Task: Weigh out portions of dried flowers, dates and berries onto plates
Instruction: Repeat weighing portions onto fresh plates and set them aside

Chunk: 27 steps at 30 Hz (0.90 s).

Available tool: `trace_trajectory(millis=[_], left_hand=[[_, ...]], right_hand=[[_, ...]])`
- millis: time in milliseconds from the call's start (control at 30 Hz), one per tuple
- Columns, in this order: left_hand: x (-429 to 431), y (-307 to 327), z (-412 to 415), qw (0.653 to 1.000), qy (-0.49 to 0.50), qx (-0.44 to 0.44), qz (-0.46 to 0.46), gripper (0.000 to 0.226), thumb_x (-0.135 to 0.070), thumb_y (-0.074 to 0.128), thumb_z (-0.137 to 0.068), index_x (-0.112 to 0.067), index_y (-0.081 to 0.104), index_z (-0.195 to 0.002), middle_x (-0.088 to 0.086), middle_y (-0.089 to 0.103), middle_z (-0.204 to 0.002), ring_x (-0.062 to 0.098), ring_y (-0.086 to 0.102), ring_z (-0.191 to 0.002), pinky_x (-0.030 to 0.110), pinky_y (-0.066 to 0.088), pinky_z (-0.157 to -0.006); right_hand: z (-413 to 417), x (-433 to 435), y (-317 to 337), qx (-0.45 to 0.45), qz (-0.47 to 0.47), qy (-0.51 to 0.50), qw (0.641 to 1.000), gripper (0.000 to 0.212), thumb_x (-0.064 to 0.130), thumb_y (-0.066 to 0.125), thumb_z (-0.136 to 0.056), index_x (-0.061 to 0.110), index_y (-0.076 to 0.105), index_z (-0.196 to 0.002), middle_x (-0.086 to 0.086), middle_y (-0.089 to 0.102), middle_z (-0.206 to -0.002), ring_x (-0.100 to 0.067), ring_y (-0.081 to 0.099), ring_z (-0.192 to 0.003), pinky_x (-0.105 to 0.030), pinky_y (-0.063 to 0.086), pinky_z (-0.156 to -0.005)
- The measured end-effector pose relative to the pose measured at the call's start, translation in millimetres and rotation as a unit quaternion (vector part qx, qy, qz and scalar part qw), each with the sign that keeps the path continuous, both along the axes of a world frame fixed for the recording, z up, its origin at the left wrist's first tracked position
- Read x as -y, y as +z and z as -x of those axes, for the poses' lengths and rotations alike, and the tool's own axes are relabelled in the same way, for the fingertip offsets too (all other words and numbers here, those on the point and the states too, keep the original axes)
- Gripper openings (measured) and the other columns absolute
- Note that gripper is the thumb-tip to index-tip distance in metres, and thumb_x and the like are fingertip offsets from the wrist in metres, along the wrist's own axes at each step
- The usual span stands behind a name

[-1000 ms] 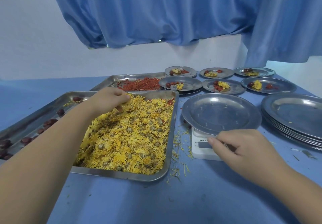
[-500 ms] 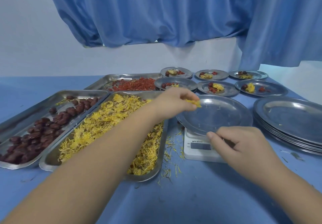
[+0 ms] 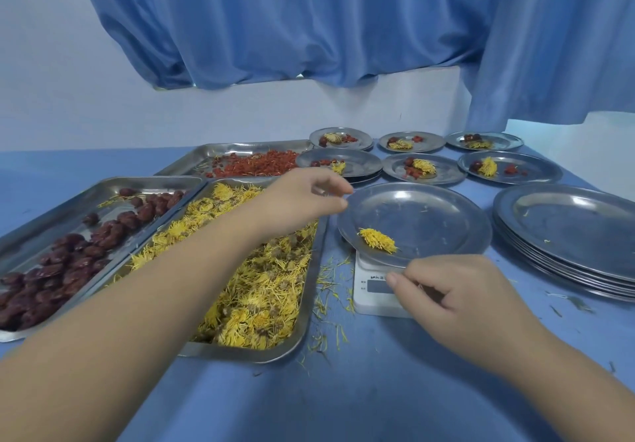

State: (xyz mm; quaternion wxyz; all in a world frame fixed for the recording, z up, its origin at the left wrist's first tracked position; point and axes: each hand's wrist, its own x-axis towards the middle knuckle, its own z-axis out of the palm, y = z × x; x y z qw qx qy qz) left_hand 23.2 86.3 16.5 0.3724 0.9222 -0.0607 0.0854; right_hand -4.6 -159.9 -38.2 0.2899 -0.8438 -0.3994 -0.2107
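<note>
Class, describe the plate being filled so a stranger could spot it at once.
Find the tray of yellow flowers on the blue table. Right of it, a white scale carries one steel plate. Unlike the stacked plates beside it and the six filled plates behind, it holds only one yellow flower.

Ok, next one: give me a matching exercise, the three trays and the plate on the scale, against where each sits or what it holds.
Things:
1 date tray
2 dried flower tray
3 berry tray
4 plate being weighed

Descriptions:
A holds a single yellow flower
B farthest back of the trays
C far left
D centre, piled yellow

Pairs: 1-C, 2-D, 3-B, 4-A
</note>
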Motion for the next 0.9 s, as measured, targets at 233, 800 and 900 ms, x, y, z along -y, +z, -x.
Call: trace_trajectory(millis=[233,800,900], left_hand=[[-81,7,17,0.983,0.169,0.054,-0.057,0.011,-0.030,0.057,-0.094,-0.037,0.065,-0.096,-0.009,0.068,-0.088,0.017,0.058,-0.065,0.025,0.050,-0.055],[-217,-17,54,0.939,0.290,-0.034,-0.179,0.012,-0.026,0.054,-0.095,-0.030,0.066,-0.095,-0.005,0.065,-0.107,0.012,0.059,-0.081,0.029,0.042,-0.071],[-218,-22,60,0.956,0.261,-0.008,-0.134,0.010,-0.029,0.058,-0.094,-0.034,0.066,-0.096,-0.013,0.066,-0.104,0.000,0.059,-0.086,0.026,0.044,-0.074]], right_hand=[[-1,2,-2,-0.014,0.009,0.001,1.000,0.047,0.050,0.040,-0.086,0.017,0.031,-0.054,0.001,0.030,-0.048,-0.013,0.034,-0.047,-0.033,0.033,-0.047],[-9,-1,-12,0.008,0.006,-0.002,1.000,0.044,0.039,0.054,-0.088,0.016,0.039,-0.052,0.000,0.036,-0.049,-0.010,0.037,-0.046,-0.023,0.033,-0.048],[-10,-6,-13,0.023,0.010,0.000,1.000,0.047,0.046,0.047,-0.088,0.016,0.042,-0.052,0.000,0.038,-0.049,-0.009,0.038,-0.045,-0.022,0.035,-0.047]])
